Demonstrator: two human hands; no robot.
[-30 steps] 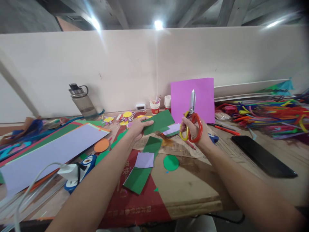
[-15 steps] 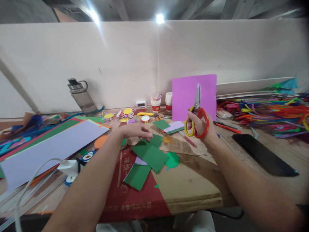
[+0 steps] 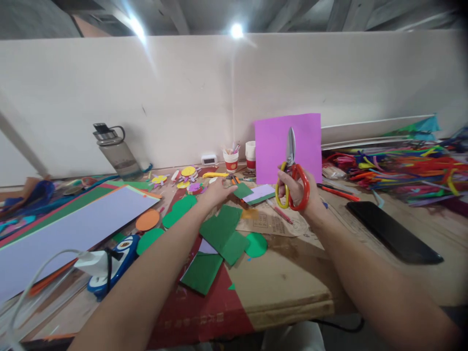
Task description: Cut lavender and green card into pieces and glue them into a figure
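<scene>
My right hand (image 3: 298, 190) grips scissors (image 3: 291, 146) with one yellow and one red handle. The blades point up and look closed, in front of an upright purple sheet (image 3: 263, 131). Stretched forward, my left hand (image 3: 219, 191) has its fingers out at the left edge of a dark green paper piece (image 3: 243, 190); I cannot tell whether they touch it. Next to that piece lies a lilac paper strip (image 3: 262, 192) with green beneath. Below my left hand, dark green paper rectangles (image 3: 221, 226) overlap on the cardboard, beside a green paper circle (image 3: 256, 244).
More green circles (image 3: 179, 209) and an orange circle (image 3: 147, 220) lie left of my forearm. A power strip (image 3: 126, 248), stacked coloured sheets (image 3: 73, 229) and a water bottle (image 3: 117, 153) are further left. On the right are a black phone (image 3: 395, 231) and many pipe cleaners (image 3: 398, 168).
My left hand has moved forward and right, from above the green rectangles to the green piece farther back. The scissors stay raised in my right hand. The view has shifted slightly.
</scene>
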